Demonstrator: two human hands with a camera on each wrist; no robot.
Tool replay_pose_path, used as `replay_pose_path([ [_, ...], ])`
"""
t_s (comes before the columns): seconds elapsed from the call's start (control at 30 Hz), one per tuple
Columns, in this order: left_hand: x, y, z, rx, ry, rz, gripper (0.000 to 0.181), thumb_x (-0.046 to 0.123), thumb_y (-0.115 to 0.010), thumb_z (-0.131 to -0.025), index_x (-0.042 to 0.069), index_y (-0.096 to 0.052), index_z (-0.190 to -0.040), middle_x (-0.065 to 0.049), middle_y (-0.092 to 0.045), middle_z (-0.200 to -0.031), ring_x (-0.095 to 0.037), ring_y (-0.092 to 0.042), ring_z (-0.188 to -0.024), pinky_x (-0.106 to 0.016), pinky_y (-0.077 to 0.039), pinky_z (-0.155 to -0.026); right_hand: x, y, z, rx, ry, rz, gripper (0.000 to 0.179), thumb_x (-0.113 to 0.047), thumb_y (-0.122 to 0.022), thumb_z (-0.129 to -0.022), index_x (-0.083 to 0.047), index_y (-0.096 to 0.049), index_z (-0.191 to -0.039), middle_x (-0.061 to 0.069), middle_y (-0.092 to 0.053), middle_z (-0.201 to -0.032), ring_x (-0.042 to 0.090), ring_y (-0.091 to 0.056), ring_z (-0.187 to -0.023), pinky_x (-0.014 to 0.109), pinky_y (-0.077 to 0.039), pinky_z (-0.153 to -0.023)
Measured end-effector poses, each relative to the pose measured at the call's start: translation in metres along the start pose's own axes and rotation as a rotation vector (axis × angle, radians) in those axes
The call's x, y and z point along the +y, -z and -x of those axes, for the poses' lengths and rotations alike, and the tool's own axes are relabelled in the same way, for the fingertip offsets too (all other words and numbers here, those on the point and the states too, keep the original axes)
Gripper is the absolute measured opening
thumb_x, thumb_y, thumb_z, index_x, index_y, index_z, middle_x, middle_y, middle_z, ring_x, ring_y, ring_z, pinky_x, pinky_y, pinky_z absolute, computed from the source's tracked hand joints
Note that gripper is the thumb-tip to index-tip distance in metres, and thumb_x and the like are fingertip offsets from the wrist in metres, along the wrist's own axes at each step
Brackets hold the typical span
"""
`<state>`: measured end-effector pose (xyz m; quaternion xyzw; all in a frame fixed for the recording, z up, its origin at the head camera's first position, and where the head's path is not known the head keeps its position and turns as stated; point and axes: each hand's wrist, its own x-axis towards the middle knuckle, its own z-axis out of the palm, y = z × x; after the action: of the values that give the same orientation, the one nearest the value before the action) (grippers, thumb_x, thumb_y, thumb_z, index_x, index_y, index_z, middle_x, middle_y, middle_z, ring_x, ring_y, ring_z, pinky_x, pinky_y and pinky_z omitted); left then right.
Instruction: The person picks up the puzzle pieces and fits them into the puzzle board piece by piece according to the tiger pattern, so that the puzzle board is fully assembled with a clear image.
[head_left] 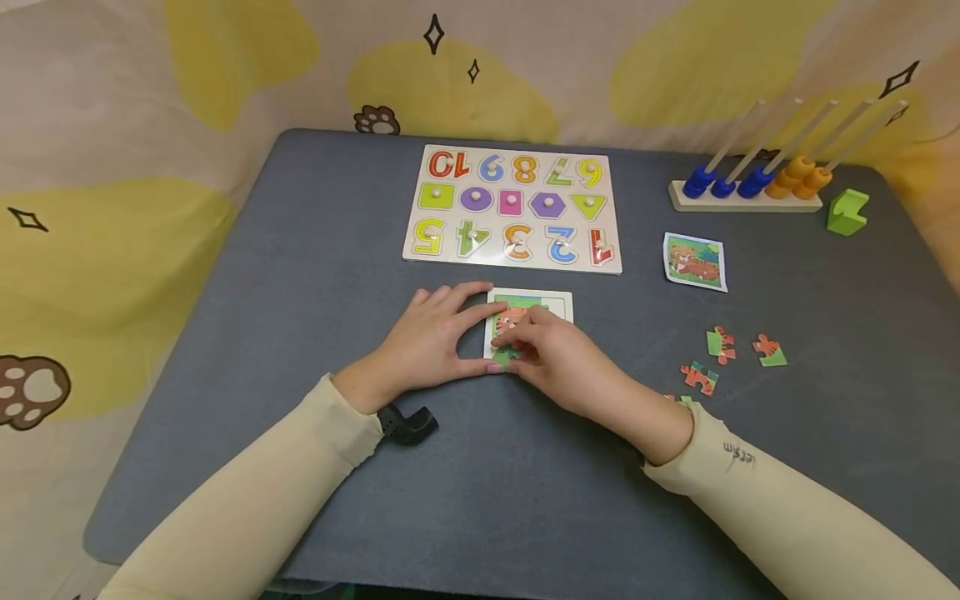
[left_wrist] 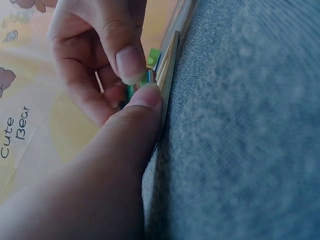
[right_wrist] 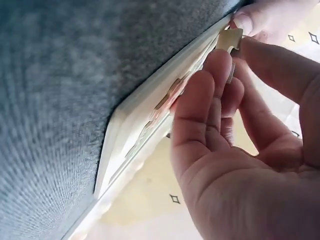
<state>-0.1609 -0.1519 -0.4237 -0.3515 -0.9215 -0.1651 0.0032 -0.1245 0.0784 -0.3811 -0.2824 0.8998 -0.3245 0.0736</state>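
A small jigsaw board [head_left: 566, 302] with a white frame lies on the grey table, partly filled with a green and orange animal picture. My left hand [head_left: 435, 337] rests at its left side, fingers stretched along the far part and thumb at the near edge. Over the board's near left part, my right hand [head_left: 562, 358] pinches a puzzle piece [right_wrist: 230, 40] between thumb and fingers. That piece is tilted, one edge right by the left thumb [left_wrist: 145, 97]. Both hands cover much of the picture.
Loose puzzle pieces [head_left: 699, 377] lie to the right, one partly behind the right sleeve. Beyond them is a picture card [head_left: 695, 261]. A number-and-shape board [head_left: 512, 260] lies behind the jigsaw. At the back right stand a bead-peg stand [head_left: 742, 202] and a green block [head_left: 847, 212].
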Motion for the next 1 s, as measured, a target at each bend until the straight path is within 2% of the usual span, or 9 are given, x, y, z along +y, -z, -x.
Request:
replay_pose_path([
  [0.1,0.0,0.0,0.0,-0.001,0.005,-0.003,0.085,0.067,-0.076,-0.087,0.023,-0.053,-0.156,-0.007,-0.042,-0.16,-0.027,-0.052,-0.124,-0.046,-0.036,-0.093,0.001,0.003,-0.002,0.044,0.0,-0.027,0.026,0.005,-0.084,-0.085,-0.007,-0.08,-0.107,0.004,-0.057,-0.092,0.019,-0.057,-0.082,0.034,-0.05,-0.074],
  [0.23,-0.001,-0.001,0.0,-0.012,0.005,-0.006,0.085,0.069,-0.074,-0.087,0.025,-0.051,-0.157,-0.007,-0.041,-0.16,-0.027,-0.052,-0.125,-0.046,-0.037,-0.093,0.008,0.021,-0.002,0.067,-0.052,-0.054,0.035,0.01,-0.076,-0.088,-0.005,-0.076,-0.12,0.009,-0.057,-0.096,0.024,-0.057,-0.084,0.038,-0.05,-0.075],
  [0.3,0.0,-0.001,-0.001,-0.02,0.003,-0.005,0.085,0.069,-0.072,-0.088,0.026,-0.05,-0.158,-0.007,-0.04,-0.161,-0.027,-0.051,-0.126,-0.047,-0.037,-0.094,0.015,0.033,-0.003,0.063,-0.112,-0.057,0.033,0.008,-0.073,-0.091,-0.003,-0.074,-0.123,0.011,-0.06,-0.099,0.025,-0.057,-0.086,0.038,-0.049,-0.075],
  [0.43,0.0,0.0,0.0,-0.028,0.008,0.001,0.086,0.069,-0.072,-0.089,0.026,-0.049,-0.159,-0.006,-0.039,-0.162,-0.027,-0.05,-0.128,-0.047,-0.036,-0.095,0.028,0.054,-0.007,0.081,-0.237,-0.095,0.012,0.002,-0.073,-0.094,-0.002,-0.07,-0.105,0.012,-0.067,-0.096,0.027,-0.059,-0.086,0.035,-0.049,-0.073],
  [0.5,0.0,0.0,0.0,-0.029,0.012,0.002,0.086,0.069,-0.072,-0.088,0.026,-0.049,-0.159,-0.006,-0.039,-0.162,-0.027,-0.049,-0.129,-0.046,-0.036,-0.095,0.035,0.059,-0.011,0.082,-0.273,-0.109,0.01,-0.001,-0.074,-0.095,-0.003,-0.067,-0.102,0.012,-0.067,-0.094,0.027,-0.058,-0.086,0.033,-0.048,-0.071],
  [0.7,-0.001,-0.001,0.001,-0.027,0.012,0.005,0.085,0.069,-0.073,-0.088,0.026,-0.049,-0.158,-0.006,-0.039,-0.161,-0.027,-0.049,-0.129,-0.047,-0.036,-0.095,0.048,0.058,-0.024,0.02,-0.347,-0.108,0.016,-0.006,-0.071,-0.099,-0.005,-0.074,-0.114,0.012,-0.064,-0.097,0.027,-0.06,-0.086,0.031,-0.049,-0.069],
  [0.83,-0.001,-0.001,0.001,-0.024,0.008,0.001,0.085,0.07,-0.072,-0.088,0.027,-0.049,-0.158,-0.006,-0.039,-0.161,-0.027,-0.05,-0.129,-0.046,-0.036,-0.094,0.051,0.055,-0.03,0.025,-0.385,-0.117,0.007,-0.009,-0.075,-0.096,-0.005,-0.073,-0.102,0.012,-0.067,-0.094,0.025,-0.062,-0.081,0.029,-0.051,-0.067],
  [1.0,-0.001,-0.001,0.0,-0.027,0.009,-0.005,0.085,0.07,-0.071,-0.089,0.027,-0.049,-0.159,-0.005,-0.039,-0.162,-0.026,-0.05,-0.129,-0.046,-0.036,-0.094,0.052,0.054,-0.033,0.006,-0.391,-0.08,0.009,-0.011,-0.077,-0.096,-0.005,-0.075,-0.103,0.011,-0.068,-0.09,0.024,-0.063,-0.075,0.03,-0.053,-0.066],
])
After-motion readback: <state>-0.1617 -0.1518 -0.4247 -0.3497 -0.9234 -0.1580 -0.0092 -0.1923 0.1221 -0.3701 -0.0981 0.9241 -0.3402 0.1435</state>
